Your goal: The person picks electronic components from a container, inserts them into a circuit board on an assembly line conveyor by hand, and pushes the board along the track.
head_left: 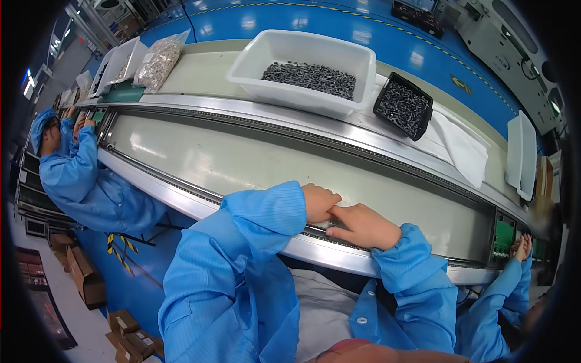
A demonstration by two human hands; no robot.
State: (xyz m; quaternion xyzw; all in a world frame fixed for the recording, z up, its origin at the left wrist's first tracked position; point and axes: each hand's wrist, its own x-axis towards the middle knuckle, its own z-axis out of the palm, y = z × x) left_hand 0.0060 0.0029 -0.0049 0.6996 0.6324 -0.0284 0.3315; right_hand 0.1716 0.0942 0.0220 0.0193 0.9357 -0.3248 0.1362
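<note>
My left hand (321, 203) is curled at the near metal rail of the conveyor (242, 172); its fingertips are hidden, so I cannot tell what they hold, if anything. Against it lies my right hand (366, 226), its index finger touching the left hand's fingers and its thumb stretched apart over the rail. Nothing shows in the right hand. Both forearms wear blue sleeves. Straight across the belt, a white tub (302, 48) contains many small dark parts (311, 78). To its right stands a tilted black bin (402, 106) with similar dark parts.
A person in blue (91, 175) works at the left end of the line. At the right, another person's hands (520, 247) are beside a green circuit board (503, 237). A clear bag of pale parts (160, 60) and a white cloth (460, 145) lie on the far ledge.
</note>
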